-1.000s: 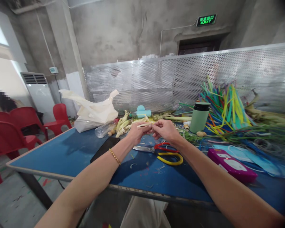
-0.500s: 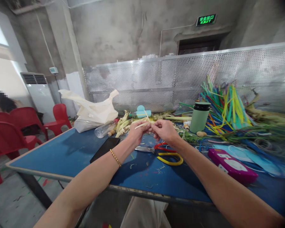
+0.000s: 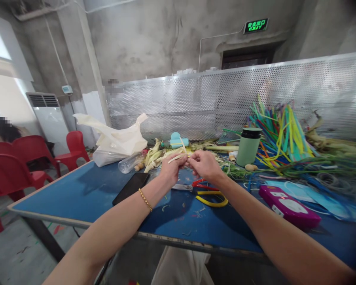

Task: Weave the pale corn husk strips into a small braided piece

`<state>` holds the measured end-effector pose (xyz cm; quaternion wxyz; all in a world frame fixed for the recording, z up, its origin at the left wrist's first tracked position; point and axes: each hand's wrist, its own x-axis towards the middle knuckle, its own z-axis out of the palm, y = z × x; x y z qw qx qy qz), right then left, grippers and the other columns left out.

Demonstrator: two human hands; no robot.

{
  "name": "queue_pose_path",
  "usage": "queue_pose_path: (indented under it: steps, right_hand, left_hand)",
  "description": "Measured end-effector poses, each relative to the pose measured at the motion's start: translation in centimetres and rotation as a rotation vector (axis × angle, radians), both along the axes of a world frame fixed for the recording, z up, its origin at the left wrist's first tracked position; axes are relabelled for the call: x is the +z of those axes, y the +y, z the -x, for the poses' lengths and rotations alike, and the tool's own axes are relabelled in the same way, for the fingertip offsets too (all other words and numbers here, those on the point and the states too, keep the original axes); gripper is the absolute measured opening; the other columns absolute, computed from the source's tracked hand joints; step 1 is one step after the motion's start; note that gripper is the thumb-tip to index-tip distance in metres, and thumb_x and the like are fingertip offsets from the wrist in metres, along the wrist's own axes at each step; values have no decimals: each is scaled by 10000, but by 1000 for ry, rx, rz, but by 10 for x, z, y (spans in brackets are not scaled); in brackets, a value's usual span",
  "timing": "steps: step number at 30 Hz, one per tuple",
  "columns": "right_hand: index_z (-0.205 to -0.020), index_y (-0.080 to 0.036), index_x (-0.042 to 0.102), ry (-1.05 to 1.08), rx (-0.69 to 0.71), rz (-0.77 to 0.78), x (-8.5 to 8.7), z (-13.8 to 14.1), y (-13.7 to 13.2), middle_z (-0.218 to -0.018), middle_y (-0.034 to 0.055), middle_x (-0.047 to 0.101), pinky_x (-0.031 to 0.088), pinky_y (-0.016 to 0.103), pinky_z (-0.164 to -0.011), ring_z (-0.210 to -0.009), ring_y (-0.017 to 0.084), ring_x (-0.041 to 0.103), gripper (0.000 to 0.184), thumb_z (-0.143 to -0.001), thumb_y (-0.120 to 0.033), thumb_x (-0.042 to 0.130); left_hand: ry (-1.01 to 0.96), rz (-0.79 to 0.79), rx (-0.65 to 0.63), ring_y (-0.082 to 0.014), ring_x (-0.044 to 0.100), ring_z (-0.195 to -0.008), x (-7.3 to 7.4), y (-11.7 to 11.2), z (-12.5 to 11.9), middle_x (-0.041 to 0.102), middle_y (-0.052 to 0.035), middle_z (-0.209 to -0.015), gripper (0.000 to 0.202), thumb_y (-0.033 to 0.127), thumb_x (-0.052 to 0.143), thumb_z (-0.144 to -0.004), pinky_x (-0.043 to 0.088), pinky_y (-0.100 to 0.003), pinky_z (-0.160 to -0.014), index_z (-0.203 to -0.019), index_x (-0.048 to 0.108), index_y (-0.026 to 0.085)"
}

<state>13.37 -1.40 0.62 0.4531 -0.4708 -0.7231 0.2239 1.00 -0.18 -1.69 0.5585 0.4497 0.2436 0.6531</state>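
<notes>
My left hand (image 3: 172,166) is closed in a pinch on a pale, narrow strip (image 3: 176,158) that looks like corn husk. One end of the strip sticks out over the left fingers, and another pale end (image 3: 183,145) points up between the hands. Against the left fingertips, my right hand (image 3: 206,163) pinches at the same spot; its fingertips partly hide what they grip. Below both hands lie scissors with red and yellow handles (image 3: 213,198), their blades partly behind my left wrist. Loose corn husks (image 3: 154,155) spread behind the hands.
On the blue table (image 3: 68,198) are a black phone (image 3: 131,189), a clear bottle (image 3: 131,163), a white plastic bag (image 3: 118,138), a green jar (image 3: 249,147), a purple box (image 3: 289,206) and face masks (image 3: 323,200). Colourful strips (image 3: 284,134) stand at the back right.
Very little differs. My left hand and wrist have shifted slightly and cover more of the scissor blades. Both hands keep their pinch at the pale strip.
</notes>
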Motion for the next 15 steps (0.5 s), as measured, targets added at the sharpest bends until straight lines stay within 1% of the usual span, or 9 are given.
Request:
queue_pose_path:
  steps: [10, 15]
  right_hand:
    - [-599, -194, 491, -81, -6, -36, -1, 1, -2, -494, 0, 556, 410, 222, -329, -391, 150, 577, 180, -775, -225, 515]
    - [-607, -191, 501, -138, -30, -75, -1, 2, -3, -500, 3, 575, 436, 227, -396, -400, 144, 584, 179, -782, -225, 508]
  left_hand:
    - [-18, 17, 24, -75, 488, -518, 2, -4, -2, 612, -17, -635, 229, 169, 812, -495, 325, -228, -507, -639, 651, 96]
    - [-32, -25, 13, -76, 488, -528, 2, -4, -2, 589, -9, -612, 222, 184, 809, -493, 343, -229, -522, -586, 625, 101]
